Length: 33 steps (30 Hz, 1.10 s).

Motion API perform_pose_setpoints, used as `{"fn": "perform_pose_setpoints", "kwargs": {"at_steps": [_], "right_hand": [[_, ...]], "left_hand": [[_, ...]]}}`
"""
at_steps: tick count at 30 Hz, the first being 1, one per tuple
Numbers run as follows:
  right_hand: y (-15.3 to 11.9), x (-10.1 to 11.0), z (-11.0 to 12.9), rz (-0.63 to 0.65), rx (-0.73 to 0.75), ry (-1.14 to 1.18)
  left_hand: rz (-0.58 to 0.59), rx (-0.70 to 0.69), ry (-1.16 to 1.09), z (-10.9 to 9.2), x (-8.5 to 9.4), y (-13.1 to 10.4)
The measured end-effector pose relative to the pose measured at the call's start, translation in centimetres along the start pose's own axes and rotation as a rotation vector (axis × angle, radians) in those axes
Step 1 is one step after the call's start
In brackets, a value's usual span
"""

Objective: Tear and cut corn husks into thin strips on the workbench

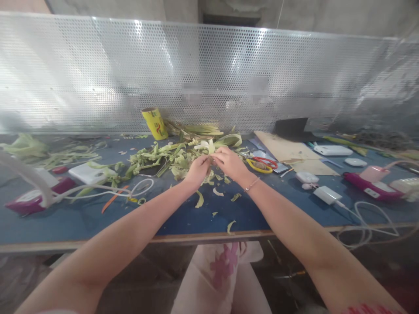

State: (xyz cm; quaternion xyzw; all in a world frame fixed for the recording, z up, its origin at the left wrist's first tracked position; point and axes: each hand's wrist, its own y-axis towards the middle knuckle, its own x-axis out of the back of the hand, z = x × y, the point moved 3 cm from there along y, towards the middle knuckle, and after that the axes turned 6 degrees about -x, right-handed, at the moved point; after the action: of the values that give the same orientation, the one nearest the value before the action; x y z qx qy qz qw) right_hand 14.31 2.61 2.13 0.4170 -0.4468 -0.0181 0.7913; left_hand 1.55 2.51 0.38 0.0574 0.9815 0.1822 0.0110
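- Perforated metal panel [98,74] backs the blue counter [183,220].
- Left hand [197,171] and right hand [229,162] meet at centre, fingers pinching a pale green leaf strip [205,147].
- Heap of green leaf strips [157,158] lies at nine o'clock; yellow-and-red-handled scissors [262,164] at three o'clock.
- Step, judged: stripping or folding; next calls for a steady two-handed pull.

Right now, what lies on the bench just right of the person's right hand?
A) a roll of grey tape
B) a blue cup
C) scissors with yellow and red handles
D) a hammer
C: the scissors, with yellow and red handles, lie on the blue bench just right of the right hand, while both hands, the left hand too, work a green leaf strip.
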Motion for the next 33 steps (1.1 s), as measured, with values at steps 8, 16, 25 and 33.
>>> {"fn": "perform_pose_setpoints", "kwargs": {"at_steps": [8,16,25,33], "right_hand": [[-0.3,0.4,0.2,-0.014,0.035,-0.155],[-0.1,0.0,0.7,-0.002,0.065,-0.247],[0.2,0.8,1.4,0.159,0.041,-0.43],[0.3,0.5,0.1,0.103,0.02,0.026]], "left_hand": [[0.127,-0.209,0.391,-1.8,0.0,-0.4],[0.083,-0.127,0.378,-1.2,-0.3,-0.4],[0.075,-0.169,0.525,-0.8,-0.3,-0.3],[0.076,-0.081,0.263,-0.1,-0.1,0.2]]}}
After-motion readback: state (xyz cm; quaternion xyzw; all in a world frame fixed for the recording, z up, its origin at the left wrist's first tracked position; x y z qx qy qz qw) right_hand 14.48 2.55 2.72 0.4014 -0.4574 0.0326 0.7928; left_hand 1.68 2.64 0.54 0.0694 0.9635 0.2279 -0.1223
